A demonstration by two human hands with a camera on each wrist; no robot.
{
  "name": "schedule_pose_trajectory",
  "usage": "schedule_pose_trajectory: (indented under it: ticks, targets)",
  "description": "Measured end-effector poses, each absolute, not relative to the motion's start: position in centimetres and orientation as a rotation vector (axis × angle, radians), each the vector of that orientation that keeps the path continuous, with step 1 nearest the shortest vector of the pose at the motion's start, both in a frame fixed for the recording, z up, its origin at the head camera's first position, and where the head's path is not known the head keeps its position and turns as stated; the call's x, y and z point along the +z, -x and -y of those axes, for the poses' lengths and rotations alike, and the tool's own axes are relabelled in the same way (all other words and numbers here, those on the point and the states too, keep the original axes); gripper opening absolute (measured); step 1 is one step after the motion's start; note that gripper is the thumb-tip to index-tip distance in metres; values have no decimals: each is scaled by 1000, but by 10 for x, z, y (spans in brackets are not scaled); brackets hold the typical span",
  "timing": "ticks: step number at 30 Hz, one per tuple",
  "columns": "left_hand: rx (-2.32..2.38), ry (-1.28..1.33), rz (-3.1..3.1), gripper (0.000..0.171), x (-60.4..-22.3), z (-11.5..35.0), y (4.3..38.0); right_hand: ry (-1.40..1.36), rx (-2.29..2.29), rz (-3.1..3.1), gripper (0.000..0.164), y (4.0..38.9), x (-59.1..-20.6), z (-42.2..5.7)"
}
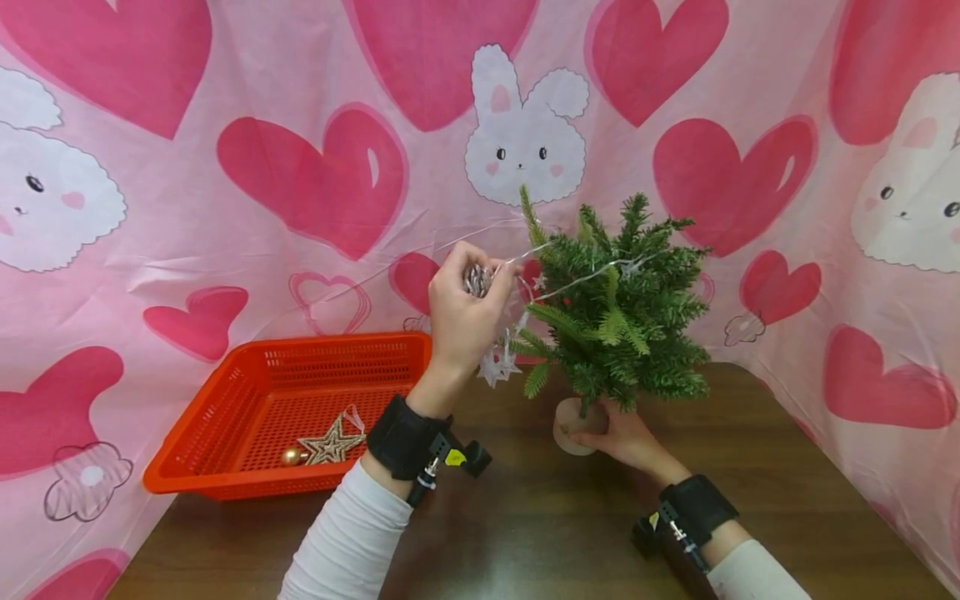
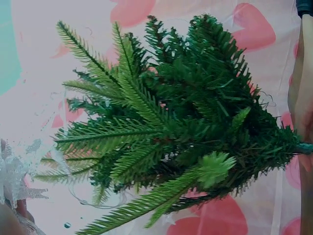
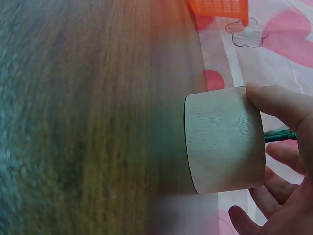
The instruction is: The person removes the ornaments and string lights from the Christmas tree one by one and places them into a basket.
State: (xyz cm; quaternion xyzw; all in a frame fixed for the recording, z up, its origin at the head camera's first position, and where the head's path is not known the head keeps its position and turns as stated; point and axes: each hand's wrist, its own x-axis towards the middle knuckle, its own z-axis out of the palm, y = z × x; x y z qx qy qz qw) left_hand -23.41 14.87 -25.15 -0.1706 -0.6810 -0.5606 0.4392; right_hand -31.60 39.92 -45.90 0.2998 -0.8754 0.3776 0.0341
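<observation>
A small artificial Christmas tree (image 1: pixel 637 317) stands on the table with its round pale wooden base (image 3: pixel 225 142) down. My right hand (image 1: pixel 626 437) grips that base from the right, thumb and fingers at its upper rim near the green stem. Left of the tree, my left hand (image 1: pixel 465 312) is raised and holds a bundled star string light (image 1: pixel 477 282) in curled fingers. From the bundle, thin clear wire runs across to the upper branches, and clear star pendants (image 1: pixel 498 367) dangle below the hand. One star (image 1: pixel 632 268) lies against the branches.
An orange plastic basket (image 1: pixel 225 483) sits on the table at left. Inside are a glittery gold star ornament (image 1: pixel 332 442) and a small gold ball (image 1: pixel 291 457). The brown wooden table (image 1: pixel 525 525) ends at a pink heart-and-rabbit cloth (image 1: pixel 442 183) behind.
</observation>
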Motion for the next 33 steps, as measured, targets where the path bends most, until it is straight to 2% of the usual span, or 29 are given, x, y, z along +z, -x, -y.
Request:
schedule_pose_trajectory:
  ticks: [1, 5, 13, 28, 33]
  targets:
    - [-1396, 424, 1708, 7, -249, -149, 234, -922, 1158, 2694, 84, 316, -459, -399]
    - [-1388, 453, 1759, 20, -241, -148, 235, -959, 1158, 2662, 82, 317, -458, -399]
    - [-1272, 534, 1781, 21, -230, -147, 239, -1033, 1109, 2594, 61, 322, -459, -399]
    - [-1072, 504, 1928, 29, -220, -153, 241, -1064, 1086, 2581, 62, 322, -459, -400]
    - [-1061, 536, 1948, 25, -216, -155, 242, -1019, 1035, 2568, 59, 319, -456, -398]
